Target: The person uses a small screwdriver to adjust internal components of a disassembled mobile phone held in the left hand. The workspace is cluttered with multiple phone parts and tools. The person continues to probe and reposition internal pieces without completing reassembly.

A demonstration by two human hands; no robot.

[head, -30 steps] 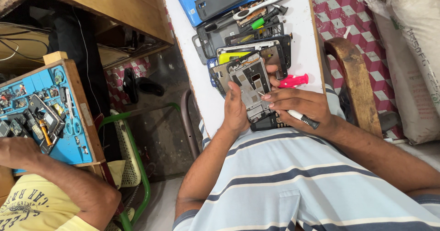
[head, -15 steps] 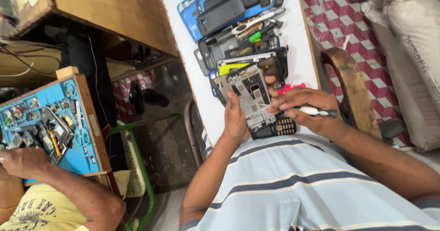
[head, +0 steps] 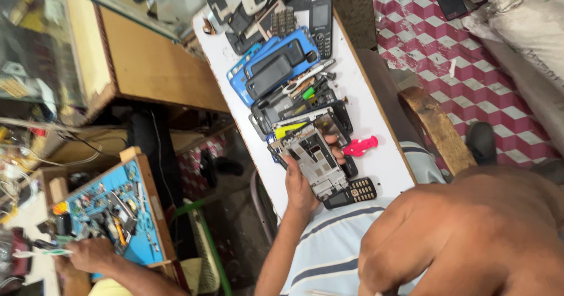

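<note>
My left hand grips an opened phone frame with its grey circuit board showing, held just above the near end of a white table. Its fingertips curl over the frame's far edge. My right arm fills the lower right, close to the camera, and its hand is out of sight. A small black keypad phone lies under the frame, next to my striped shirt. A pink tool lies just right of the frame.
Several dismantled phones and parts crowd the table beyond, some on a blue mat. A wooden seat stands to the right on the red-and-white checked floor. At lower left another person's hand rests by a blue tool mat.
My right hand, which held a white pen at the phone, has left it and the arm has risen near the camera. The view has swung to show more of the table.
</note>
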